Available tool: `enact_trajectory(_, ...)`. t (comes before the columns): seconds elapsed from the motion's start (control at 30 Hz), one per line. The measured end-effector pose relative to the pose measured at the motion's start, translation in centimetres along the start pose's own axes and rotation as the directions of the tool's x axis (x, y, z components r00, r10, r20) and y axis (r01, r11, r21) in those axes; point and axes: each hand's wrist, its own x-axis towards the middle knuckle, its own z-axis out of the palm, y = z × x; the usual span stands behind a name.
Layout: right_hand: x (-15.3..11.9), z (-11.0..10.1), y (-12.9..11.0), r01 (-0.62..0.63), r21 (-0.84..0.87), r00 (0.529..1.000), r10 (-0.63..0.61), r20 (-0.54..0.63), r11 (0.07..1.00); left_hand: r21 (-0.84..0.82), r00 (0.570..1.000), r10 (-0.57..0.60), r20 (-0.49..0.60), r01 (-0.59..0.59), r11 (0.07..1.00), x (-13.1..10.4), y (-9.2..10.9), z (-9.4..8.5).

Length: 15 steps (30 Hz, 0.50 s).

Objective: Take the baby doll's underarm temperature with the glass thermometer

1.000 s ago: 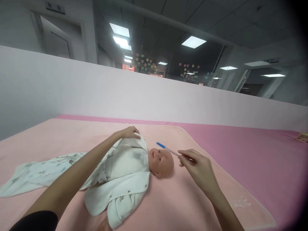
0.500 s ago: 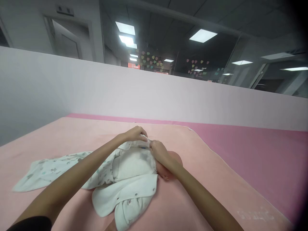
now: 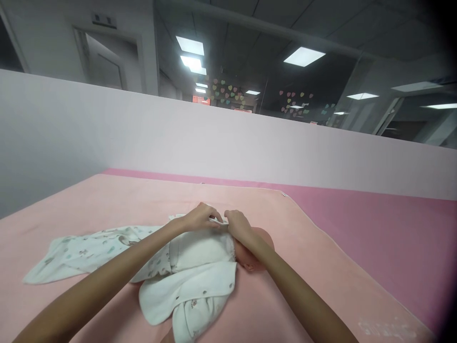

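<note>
A baby doll (image 3: 264, 237) lies on its back, head to the right, its face hidden behind my right arm. It wears a white baby garment (image 3: 189, 281) whose near front panel, with snaps, is folded open toward me. White cloth (image 3: 203, 245) covers the doll's chest. On the far side of the chest, my left hand (image 3: 203, 217) pinches the garment's white edge. My right hand (image 3: 238, 226) grips the same edge close by, near the doll's neck. Patterned cloth (image 3: 89, 251) spreads over the legs to the left. One doll arm shows at the bottom.
A peach blanket (image 3: 321, 281) lies under the doll, over a pink mat (image 3: 378, 228). A low white wall (image 3: 250, 147) runs behind, with glass bearing heart stickers above it. A doorway (image 3: 110, 62) stands at the back left.
My hands have come down slightly toward the doll's chest, still holding the garment's edge. The far flap is lower than before. The whole view has shifted a little.
</note>
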Motion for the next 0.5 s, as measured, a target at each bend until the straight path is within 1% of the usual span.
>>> enact_trajectory(0.07,0.2,-0.1,0.0,0.003,-0.026,1.000,-0.002,0.030,1.000,0.217,0.999,-0.010,-0.053,0.021,0.976,-0.8,0.1,0.7)
enact_trajectory(0.13,0.4,-0.3,0.1,0.000,-0.048,0.999,0.003,0.047,0.999,0.452,0.993,-0.002,-0.120,0.057,0.890,-2.0,0.1,1.4)
enact_trajectory(0.2,0.4,-0.4,0.1,-0.006,-0.062,0.998,0.010,0.058,0.998,0.603,0.984,-0.007,-0.180,0.116,0.789,-3.4,0.1,1.8)
enact_trajectory(0.27,0.3,-0.5,0.1,-0.006,-0.070,0.998,0.011,0.069,0.998,0.668,0.971,-0.048,-0.235,0.198,0.718,-4.9,0.2,1.7)
enact_trajectory(0.33,0.2,-0.6,0.1,-0.004,-0.074,0.997,0.009,0.075,0.997,0.684,0.953,-0.096,-0.286,0.274,0.676,-6.2,0.4,1.2)
enact_trajectory(0.43,0.0,-0.6,0.1,0.001,-0.081,0.997,0.005,0.075,0.997,0.663,0.925,-0.141,-0.352,0.353,0.660,-8.1,0.4,0.4)
enact_trajectory(0.5,-0.1,-0.6,0.1,0.001,-0.088,0.997,0.005,0.073,0.996,0.627,0.910,-0.170,-0.379,0.388,0.676,-9.3,0.1,0.0)
